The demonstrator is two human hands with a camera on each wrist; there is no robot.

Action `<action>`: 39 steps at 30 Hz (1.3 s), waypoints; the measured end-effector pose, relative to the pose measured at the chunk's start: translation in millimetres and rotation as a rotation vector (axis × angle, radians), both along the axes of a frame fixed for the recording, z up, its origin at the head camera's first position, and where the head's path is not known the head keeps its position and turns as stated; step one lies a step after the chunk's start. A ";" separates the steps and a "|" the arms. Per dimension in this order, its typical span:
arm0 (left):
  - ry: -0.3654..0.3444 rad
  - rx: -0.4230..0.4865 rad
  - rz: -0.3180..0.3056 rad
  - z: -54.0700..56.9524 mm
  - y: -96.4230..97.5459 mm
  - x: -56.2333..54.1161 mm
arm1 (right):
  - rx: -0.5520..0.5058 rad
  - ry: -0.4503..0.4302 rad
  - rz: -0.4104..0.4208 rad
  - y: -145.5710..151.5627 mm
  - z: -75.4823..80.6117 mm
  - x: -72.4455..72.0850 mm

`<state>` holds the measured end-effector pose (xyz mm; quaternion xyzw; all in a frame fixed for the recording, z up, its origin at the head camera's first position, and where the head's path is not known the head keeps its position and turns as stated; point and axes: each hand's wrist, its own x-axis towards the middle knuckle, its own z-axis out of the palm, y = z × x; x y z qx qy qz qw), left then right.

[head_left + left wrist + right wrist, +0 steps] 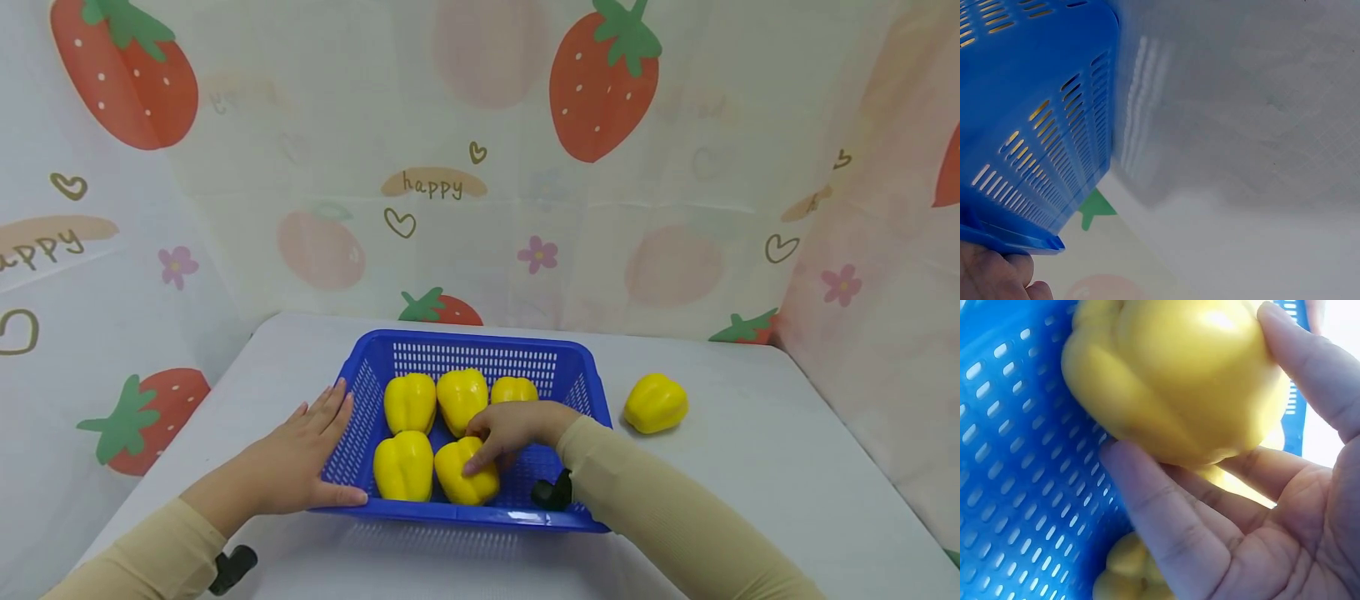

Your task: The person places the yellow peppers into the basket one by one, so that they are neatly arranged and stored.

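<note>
A blue plastic basket [517, 515] with slotted walls holds several yellow bell peppers in two rows. My right hand [517, 427] reaches over its right side and grips the front-row bell pepper [459, 483] near the middle. In the right wrist view, the thumb and fingers lie around that glossy pepper [1172, 381], and another pepper [1129, 575] shows below them. At the basket's left front corner, my left hand [300, 457] rests on the rim with fingers extended and thumb along the front edge. The left wrist view catches only part of this hand [991, 275].
One more yellow bell pepper [656, 403] lies on the white table [750, 475], right of the basket. Black wrist-camera parts show at both sleeves. Behind and beside the table hangs a strawberry-print curtain [480, 250].
</note>
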<state>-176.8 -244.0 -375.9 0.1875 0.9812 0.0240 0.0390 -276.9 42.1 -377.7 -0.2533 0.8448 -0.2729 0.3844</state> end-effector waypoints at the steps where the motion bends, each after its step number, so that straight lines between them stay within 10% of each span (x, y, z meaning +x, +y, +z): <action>1: -0.003 0.000 0.000 0.2 0.1 0.0 | 0.001 -0.008 -0.006 0.1 -0.4 -0.1; 39: -0.008 0.009 0.006 2.5 1.4 0.8 | -0.091 0.046 -0.063 13.9 19.0 -7.3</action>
